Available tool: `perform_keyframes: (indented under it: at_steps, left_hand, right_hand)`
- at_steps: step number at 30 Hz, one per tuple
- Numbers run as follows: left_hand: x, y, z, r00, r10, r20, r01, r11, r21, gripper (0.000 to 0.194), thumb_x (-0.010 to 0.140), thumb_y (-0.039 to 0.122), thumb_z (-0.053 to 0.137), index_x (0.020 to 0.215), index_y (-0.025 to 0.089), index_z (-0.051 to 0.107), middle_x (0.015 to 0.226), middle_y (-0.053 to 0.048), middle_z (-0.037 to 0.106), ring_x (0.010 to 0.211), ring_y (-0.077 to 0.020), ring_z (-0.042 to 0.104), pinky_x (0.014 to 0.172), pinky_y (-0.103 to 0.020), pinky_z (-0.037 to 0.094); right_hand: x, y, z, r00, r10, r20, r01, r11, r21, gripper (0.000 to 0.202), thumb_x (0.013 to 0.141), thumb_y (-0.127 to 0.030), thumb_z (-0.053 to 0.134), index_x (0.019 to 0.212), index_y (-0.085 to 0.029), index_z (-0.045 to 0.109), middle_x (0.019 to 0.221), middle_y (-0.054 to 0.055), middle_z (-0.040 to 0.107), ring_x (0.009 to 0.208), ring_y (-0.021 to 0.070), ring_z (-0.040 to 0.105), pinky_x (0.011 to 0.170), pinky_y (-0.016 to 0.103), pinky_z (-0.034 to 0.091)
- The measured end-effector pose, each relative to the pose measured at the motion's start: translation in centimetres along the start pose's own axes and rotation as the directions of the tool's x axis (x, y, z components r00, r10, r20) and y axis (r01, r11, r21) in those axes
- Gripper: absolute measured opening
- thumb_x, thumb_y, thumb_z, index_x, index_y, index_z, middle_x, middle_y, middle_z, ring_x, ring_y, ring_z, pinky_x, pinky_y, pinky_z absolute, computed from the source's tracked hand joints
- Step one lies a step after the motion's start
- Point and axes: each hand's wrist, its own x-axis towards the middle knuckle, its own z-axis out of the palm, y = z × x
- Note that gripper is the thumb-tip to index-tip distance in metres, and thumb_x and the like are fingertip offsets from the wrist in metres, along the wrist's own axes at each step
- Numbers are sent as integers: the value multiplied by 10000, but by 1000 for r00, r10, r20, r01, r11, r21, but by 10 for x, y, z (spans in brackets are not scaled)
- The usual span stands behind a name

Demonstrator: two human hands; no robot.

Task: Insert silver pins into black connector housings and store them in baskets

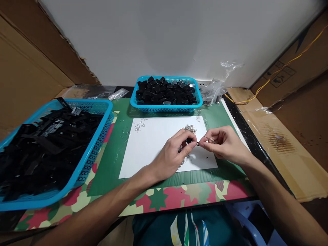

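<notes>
Over the right half of the white sheet, left hand pinches a small black part; right hand is closed on a thin metallic tool. To do this well, I'd say: left pinch firm, right touch light, both low over the sheet so dropped bits land there. Part sits at left fingertips, mostly covered, just left of right fingertips; contact too small to tell. Farther up the sheet, tiny metal bits; past its far edge, blue basket of black pieces.
</notes>
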Motion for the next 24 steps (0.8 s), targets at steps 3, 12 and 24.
perform_keyframes:
  at_steps: [3, 12, 24]
  left_hand:
    - [0, 0, 1, 1000, 14, 16, -15, 999, 38, 187, 1079, 304, 485, 1040, 189, 628, 957, -20, 565, 823, -139, 535, 749, -277, 433]
    - [-1, 2, 2, 998, 32, -53, -30, 999, 33, 167, 1075, 299, 488, 1003, 184, 585, 967, -22, 556, 836, -141, 539, 758, -281, 447]
    - [0, -6, 0, 999, 10, -39, -5, 993, 116, 160, 994, 261, 648, 1116, 193, 725, 978, -21, 679, 656, -105, 520, 642, -262, 443]
  right_hand:
    - [0, 0, 2, 1000, -7, 2, 7, 1000, 20, 280, 781, -402, 871, 811, -155, 744, 485, -82, 423, 400, 49, 303, 371, 201, 204]
    - [1, -5, 11, 999, -11, -47, 16, 994, 107, 335, 770, -465, 871, 807, -164, 729, 471, -73, 465, 357, 54, 323, 349, 211, 189]
    - [6, -1, -2, 989, -82, -121, 69, 991, -113, 254, 785, -372, 795, 707, -157, 683, 516, -59, 455, 433, 67, 349, 418, 229, 228]
